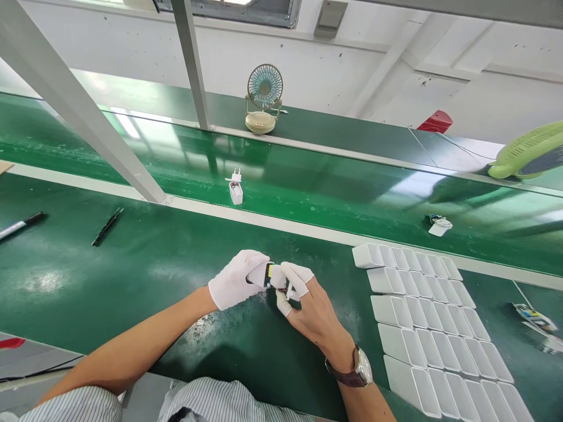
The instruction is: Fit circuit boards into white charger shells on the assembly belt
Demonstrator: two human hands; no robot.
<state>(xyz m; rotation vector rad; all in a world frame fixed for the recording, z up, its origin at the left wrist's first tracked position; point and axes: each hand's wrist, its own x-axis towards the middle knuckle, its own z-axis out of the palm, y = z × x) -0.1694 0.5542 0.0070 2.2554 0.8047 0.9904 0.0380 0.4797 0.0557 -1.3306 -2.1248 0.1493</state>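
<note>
My left hand, in a white glove, is closed around a white charger housing over the green table. My right hand, with white finger cots on its fingertips and a watch on the wrist, pinches a small circuit board with a yellow component and a white piece on it. The board sits at the mouth of the housing; how far it reaches inside is hidden. Just right of my right hand stand rows of white plastic housings, their open sides facing up.
On the green belt lie a charger with plug prongs and a board with a white part. Another board is at the right. Black tweezers and a marker lie left. A metal post rises beyond; a small fan stands behind.
</note>
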